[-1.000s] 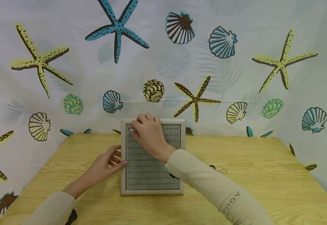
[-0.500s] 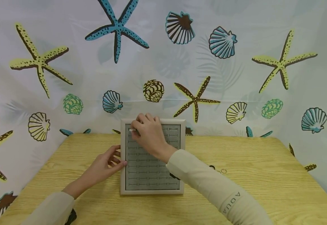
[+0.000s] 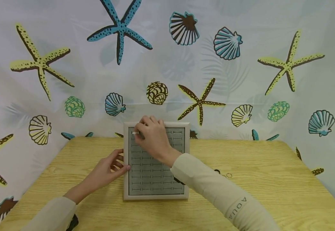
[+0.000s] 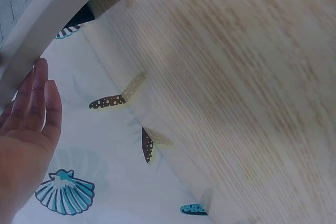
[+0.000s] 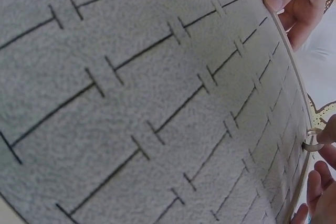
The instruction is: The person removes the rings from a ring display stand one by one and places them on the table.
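A ring display board (image 3: 147,166) with a pale frame and grey slotted padding stands upright on the table. My left hand (image 3: 107,168) grips its left side, thumb on the front edge and fingers at the side. In the left wrist view the fingers of that hand (image 4: 29,124) lie along the pale frame. At the top left slot, my right hand (image 3: 153,138) pinches a silver ring (image 5: 313,147), its band right at the padding. The head view shows only a small light piece of the ring beside the fingertips. The other slots in sight hold nothing.
On the wooden table (image 3: 259,189), a black ring (image 3: 217,171) and a thin gold-toned ring (image 3: 229,175) lie right of the board, close to my right sleeve (image 3: 213,189). A curtain (image 3: 167,64) printed with starfish and shells hangs behind the table.
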A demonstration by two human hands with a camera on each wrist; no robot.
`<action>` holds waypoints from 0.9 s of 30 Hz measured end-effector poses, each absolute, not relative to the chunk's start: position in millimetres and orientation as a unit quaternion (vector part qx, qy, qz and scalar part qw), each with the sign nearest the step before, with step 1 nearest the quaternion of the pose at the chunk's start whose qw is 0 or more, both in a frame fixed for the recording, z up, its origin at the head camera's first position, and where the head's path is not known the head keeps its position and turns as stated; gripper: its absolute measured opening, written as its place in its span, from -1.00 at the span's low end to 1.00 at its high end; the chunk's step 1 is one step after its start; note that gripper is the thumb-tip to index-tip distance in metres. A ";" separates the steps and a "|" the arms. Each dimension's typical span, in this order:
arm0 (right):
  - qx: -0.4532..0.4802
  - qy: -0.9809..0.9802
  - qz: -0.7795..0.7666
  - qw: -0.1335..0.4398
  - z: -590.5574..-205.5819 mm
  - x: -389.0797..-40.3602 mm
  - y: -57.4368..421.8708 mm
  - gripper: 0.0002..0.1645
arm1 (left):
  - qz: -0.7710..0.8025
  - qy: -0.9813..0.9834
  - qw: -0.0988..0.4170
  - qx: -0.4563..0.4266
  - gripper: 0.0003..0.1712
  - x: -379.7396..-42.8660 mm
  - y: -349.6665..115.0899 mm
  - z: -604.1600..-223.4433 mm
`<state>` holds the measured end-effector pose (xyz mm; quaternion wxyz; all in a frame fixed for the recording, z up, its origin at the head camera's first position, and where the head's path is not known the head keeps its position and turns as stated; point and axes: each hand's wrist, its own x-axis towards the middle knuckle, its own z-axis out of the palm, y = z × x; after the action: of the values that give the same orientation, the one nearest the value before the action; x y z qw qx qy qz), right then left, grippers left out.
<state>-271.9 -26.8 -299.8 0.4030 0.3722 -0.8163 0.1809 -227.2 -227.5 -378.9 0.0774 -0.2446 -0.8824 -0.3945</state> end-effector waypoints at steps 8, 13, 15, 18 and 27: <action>0.378 -0.818 0.209 0.380 -298.2 -270.8 -24.8 -0.98 | -0.397 -0.884 0.064 -0.238 -0.40 -228.0 -228.1 -379.3; 0.380 -0.819 0.226 0.366 -293.6 -269.2 -21.1 -0.96 | -0.394 -0.886 0.063 -0.237 -0.39 -227.1 -227.2 -377.9; 0.379 -0.820 0.225 0.364 -291.3 -268.3 -17.7 -0.96 | -0.391 -0.887 0.063 -0.236 -0.39 -227.6 -227.2 -378.4; 0.375 -0.822 0.226 0.363 -288.6 -266.5 -10.6 -0.96 | -0.389 -0.890 0.062 -0.230 -0.39 -228.9 -227.5 -379.6; 0.375 -0.821 0.234 0.362 -289.1 -257.4 16.1 -0.95 | -0.382 -0.895 0.065 -0.221 -0.36 -231.1 -229.3 -382.0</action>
<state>-257.4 16.1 -289.1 0.3617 0.3755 -0.8208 0.2335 -231.1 -229.3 -382.0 0.0653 -0.2209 -0.8951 -0.3818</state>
